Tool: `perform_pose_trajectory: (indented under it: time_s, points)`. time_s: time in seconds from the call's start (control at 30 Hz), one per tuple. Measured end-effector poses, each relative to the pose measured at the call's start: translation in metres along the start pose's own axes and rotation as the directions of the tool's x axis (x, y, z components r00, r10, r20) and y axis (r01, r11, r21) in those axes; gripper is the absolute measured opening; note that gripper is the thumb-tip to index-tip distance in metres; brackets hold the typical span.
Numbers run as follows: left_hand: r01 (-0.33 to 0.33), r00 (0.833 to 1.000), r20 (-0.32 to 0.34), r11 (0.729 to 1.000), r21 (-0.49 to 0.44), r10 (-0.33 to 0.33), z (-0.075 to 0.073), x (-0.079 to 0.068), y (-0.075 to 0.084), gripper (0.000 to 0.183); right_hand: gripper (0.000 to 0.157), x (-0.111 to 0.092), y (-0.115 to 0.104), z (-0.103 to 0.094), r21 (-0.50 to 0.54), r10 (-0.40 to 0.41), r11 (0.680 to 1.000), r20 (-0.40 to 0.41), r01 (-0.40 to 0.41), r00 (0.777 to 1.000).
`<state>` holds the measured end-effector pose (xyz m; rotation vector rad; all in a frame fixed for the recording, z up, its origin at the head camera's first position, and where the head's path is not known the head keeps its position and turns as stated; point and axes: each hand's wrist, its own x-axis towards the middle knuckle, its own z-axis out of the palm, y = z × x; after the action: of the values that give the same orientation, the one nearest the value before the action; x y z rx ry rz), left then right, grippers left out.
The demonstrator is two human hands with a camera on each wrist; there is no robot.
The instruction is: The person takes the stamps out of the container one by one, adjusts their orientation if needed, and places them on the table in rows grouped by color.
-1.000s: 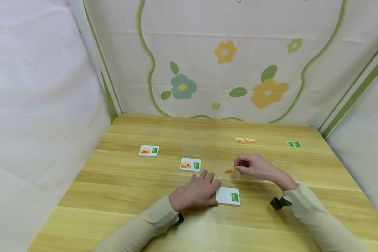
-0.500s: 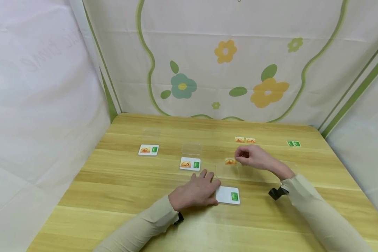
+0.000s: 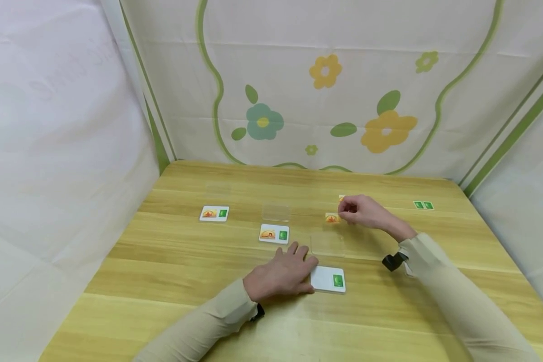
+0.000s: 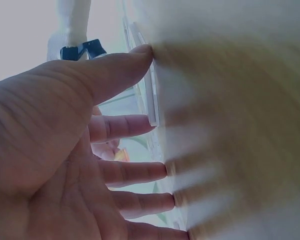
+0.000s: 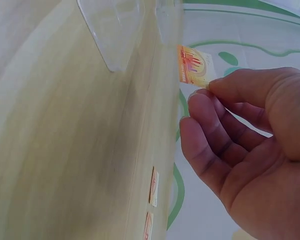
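Observation:
My right hand [image 3: 366, 212] pinches a small orange-and-yellow picture slip [image 5: 195, 66] by one edge, between thumb and fingertips, above the table's right-hand part. My left hand [image 3: 286, 271] rests on the table, fingers spread and fairly straight. Its thumb and index finger touch the left edge of a white card [image 3: 321, 278], which bears a green picture [image 3: 338, 280] at its right side. Just behind that card lies a clear plastic cover [image 3: 328, 245]. The two loose orange slips [image 5: 154, 187] behind the right hand are mostly hidden by it in the head view.
Two white cards, the left one [image 3: 214, 213] and the middle one [image 3: 274, 234], each carry an orange and a green picture. Behind the middle card is a clear plastic piece [image 3: 276, 212]. Green slips [image 3: 423, 205] lie at the back right. A flowered curtain [image 3: 298, 100] rises behind the table.
Holding the orange slip, my right hand has moved farther back over the table, away from the clear cover, and now covers most of the loose orange slips. The left hand has stayed put.

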<state>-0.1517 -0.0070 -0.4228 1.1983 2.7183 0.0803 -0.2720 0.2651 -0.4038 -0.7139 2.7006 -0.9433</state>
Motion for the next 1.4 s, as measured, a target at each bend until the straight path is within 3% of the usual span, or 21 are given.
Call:
perform_pose_trajectory:
  time_s: [0.23,0.57,1.4]
  points:
    - [0.026,0.999,0.040,1.000,0.007,-0.026,0.001,0.002,0.001,0.045,0.005,0.014,0.010,-0.004,-0.033,0.009,0.999,-0.003,-0.009,1.000]
    - [0.033,0.998,0.045,0.999,0.002,-0.033,0.001,0.002,0.001,0.047,0.006,0.027,0.017,-0.016,-0.032,0.037,0.999,0.019,-0.037,0.999]
    - [0.003,1.000,-0.007,1.000,0.020,-0.003,0.000,-0.001,0.003,0.040,0.013,0.047,0.036,-0.029,0.024,0.109,0.994,0.037,-0.110,0.993]
